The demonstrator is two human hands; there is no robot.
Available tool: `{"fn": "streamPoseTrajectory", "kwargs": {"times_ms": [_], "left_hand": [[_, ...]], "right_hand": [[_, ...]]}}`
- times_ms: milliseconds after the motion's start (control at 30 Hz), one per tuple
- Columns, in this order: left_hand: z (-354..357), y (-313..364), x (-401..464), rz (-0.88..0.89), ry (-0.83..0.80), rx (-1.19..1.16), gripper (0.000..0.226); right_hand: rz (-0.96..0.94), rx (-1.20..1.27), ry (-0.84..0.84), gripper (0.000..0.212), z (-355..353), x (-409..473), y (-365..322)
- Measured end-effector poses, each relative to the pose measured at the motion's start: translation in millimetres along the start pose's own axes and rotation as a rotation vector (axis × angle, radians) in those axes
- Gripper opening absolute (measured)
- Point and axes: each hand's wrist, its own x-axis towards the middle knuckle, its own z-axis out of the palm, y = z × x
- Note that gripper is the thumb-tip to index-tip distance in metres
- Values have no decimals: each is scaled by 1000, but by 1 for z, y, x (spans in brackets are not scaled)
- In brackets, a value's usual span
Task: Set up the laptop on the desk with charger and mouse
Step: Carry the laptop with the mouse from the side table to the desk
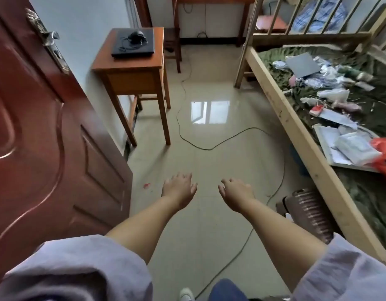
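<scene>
A closed black laptop (134, 49) lies on a small wooden desk (126, 66) against the left wall, far ahead of me. On its lid sits a black mouse (136, 35) beside a coil of thin black cable (125, 43). My left hand (179, 189) and my right hand (236, 192) are stretched out over the tiled floor, palms down, fingers apart, holding nothing. Both hands are well short of the desk.
A dark red door (42, 131) stands open on my left. A long cable (209, 146) snakes across the floor. A wooden bed frame (296, 137) strewn with papers and bags fills the right. A ribbed brown object (309, 213) stands by the bed. Another wooden table (211, 0) is at the back.
</scene>
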Motion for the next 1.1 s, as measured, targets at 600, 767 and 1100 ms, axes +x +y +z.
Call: {"fn": "streamPoseTrajectory", "kwargs": {"times_ms": [600,767,1100], "left_hand": [[-53,12,248,-57,-79,-102,42],[-85,25,336,-75,-58,-122,43],[-146,-6,531,-73,-6,-136,43]], "right_hand": [[-50,40,-81,39,-67,242,64],[-55,33,-80,38,-112,331,91],[-51,25,-34,41,-175,529,100]]}}
